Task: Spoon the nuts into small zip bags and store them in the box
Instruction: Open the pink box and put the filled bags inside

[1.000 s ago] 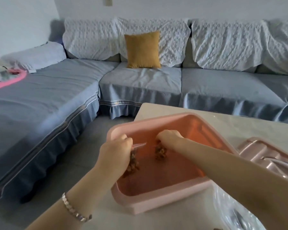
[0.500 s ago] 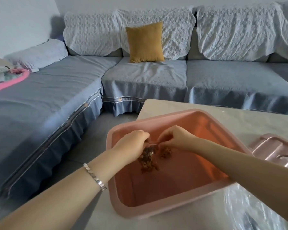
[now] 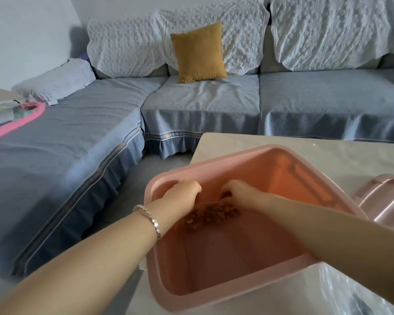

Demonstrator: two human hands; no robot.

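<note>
Head view: left hand [image 3: 180, 197] and right hand [image 3: 243, 193] grip the nut bag [image 3: 212, 215] low inside the box [image 3: 214, 296], near its far wall, apparently to lay it flat.

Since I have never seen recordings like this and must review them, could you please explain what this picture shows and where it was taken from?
No machine here: a person works with bare hands, and the single picture comes from a camera worn on their head, looking forward and down. On the pale table stands an open pink box, its lid lying to the right, clear plastic at the near edge. Both hands reach inside the box: the left hand, with a bracelet on its wrist, and the right hand meet over brown nuts on the box floor. Whether either grip is closed on them, the picture does not show. Behind is a blue-grey sofa with a yellow cushion.
</note>
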